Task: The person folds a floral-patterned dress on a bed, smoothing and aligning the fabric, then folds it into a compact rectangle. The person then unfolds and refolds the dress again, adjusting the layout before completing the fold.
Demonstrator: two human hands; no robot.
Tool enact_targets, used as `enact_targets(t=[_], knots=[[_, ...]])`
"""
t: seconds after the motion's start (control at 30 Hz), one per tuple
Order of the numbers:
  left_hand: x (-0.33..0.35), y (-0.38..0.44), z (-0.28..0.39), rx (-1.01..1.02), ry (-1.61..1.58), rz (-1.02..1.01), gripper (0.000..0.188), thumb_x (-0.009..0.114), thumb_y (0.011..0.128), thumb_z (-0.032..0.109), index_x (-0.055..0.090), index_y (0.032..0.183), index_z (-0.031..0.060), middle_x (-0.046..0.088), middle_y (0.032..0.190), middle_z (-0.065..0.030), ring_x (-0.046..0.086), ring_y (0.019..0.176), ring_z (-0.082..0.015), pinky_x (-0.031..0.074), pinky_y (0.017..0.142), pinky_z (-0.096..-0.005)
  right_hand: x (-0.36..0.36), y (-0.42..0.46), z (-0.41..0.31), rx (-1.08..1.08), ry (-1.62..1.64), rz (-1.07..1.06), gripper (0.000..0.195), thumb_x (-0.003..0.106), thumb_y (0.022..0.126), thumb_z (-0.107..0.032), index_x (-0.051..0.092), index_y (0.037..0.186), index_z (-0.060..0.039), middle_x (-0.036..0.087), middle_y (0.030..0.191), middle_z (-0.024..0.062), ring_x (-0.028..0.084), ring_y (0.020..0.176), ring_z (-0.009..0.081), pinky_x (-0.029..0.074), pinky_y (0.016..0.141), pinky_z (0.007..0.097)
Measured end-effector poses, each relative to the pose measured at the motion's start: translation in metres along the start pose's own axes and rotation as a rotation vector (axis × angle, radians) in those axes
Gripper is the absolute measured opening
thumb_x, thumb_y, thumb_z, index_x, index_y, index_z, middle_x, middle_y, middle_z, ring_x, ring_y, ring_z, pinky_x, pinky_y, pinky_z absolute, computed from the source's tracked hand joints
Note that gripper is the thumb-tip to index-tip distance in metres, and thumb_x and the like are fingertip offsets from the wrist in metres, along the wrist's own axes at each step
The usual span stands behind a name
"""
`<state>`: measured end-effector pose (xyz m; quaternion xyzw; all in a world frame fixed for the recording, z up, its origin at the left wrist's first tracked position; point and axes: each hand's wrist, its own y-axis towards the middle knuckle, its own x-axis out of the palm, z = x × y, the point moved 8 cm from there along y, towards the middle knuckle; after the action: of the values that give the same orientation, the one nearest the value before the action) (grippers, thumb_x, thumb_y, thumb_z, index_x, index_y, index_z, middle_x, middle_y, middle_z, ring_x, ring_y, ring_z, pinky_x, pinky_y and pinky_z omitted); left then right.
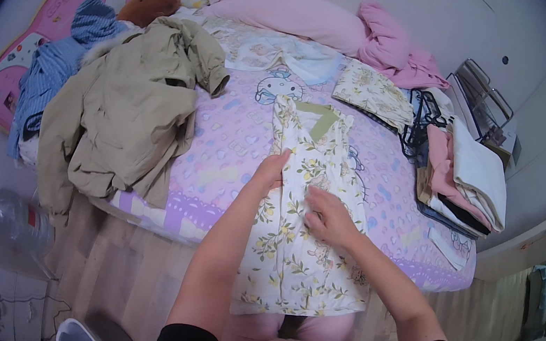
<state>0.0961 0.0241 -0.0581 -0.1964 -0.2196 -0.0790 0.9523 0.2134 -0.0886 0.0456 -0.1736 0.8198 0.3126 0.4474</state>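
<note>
A white garment point(294, 258) with a lemon-and-leaf print lies in front of me, its sides folded inward and its green-lined neck point(318, 120) pointing away. Its upper part rests on the bed; the lower part reaches past the bed's near edge, over my pink trousers point(325, 332). My left hand point(271, 173) grips the garment's left edge, thumb on top and fingers partly hidden beneath the cloth. Over the middle of the garment is my right hand point(330, 217), blurred with curled fingers; whether it pinches the fabric is unclear.
A khaki coat point(138, 113) and blue striped clothing point(52, 69) lie on the left. Right of the garment are a folded printed cloth point(374, 93), black hangers point(423, 113) and a folded clothes stack point(479, 175). A large plastic bottle point(24, 221) stands beside the bed point(222, 152).
</note>
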Motion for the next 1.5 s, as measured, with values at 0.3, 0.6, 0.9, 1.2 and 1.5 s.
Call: enact_targets(t=[0.3,0.6,0.9,1.2,1.5], knots=[[-0.031,0.076,-0.008,0.276,0.379,0.241,0.03,0.057,0.078,0.02,0.057,0.098,-0.0024,0.06,0.088,-0.0145,0.057,0.079,-0.0218,0.044,0.07,-0.0339,0.007,-0.002,0.119,0.807,-0.012,0.115,0.036,0.056,0.076,-0.024,0.047,0.105,-0.0053,0.056,0.079,0.0115,0.056,0.075,0.0279,0.043,0.067,0.0373],[-0.05,0.08,-0.01,0.252,0.13,0.295,0.029,0.052,0.082,0.013,0.048,0.106,-0.0023,0.056,0.092,-0.0142,0.056,0.079,-0.0221,0.047,0.068,-0.0322,0.016,0.004,0.124,0.778,-0.19,0.184,0.016,0.051,0.076,-0.014,0.047,0.089,-0.007,0.058,0.082,0.0116,0.057,0.076,0.0284,0.043,0.063,0.0397],[0.042,-0.005,0.023,0.842,1.462,0.31,0.054,0.052,0.08,0.021,0.031,0.128,0.0071,0.035,0.128,-0.0199,0.032,0.12,-0.0302,0.026,0.098,-0.0412,0.041,0.014,0.06,0.162,-0.442,-0.074,0.047,0.047,0.082,-0.026,0.038,0.124,-0.0068,0.031,0.134,0.0104,0.029,0.123,0.0267,0.022,0.099,0.0447],[-0.071,0.046,0.074,0.45,1.083,0.668,0.044,0.053,0.076,0.033,0.049,0.107,0.0015,0.054,0.106,-0.0201,0.053,0.094,-0.0331,0.041,0.081,-0.0383,0.048,0.004,0.08,0.329,-0.381,-0.044,0.049,0.042,0.083,-0.038,0.041,0.123,-0.0089,0.035,0.131,0.008,0.031,0.122,0.022,0.017,0.1,0.0457],[-0.055,0.034,0.053,0.366,1.084,0.379,0.034,0.056,0.075,0.037,0.056,0.071,0.003,0.058,0.069,-0.0148,0.056,0.068,-0.0303,0.043,0.061,-0.0374,0.008,0.142,0.096,0.243,-0.359,-0.007,0.019,0.054,0.076,-0.027,0.061,0.076,-0.0086,0.058,0.076,0.01,0.056,0.067,0.029,0.044,0.058,0.038]])
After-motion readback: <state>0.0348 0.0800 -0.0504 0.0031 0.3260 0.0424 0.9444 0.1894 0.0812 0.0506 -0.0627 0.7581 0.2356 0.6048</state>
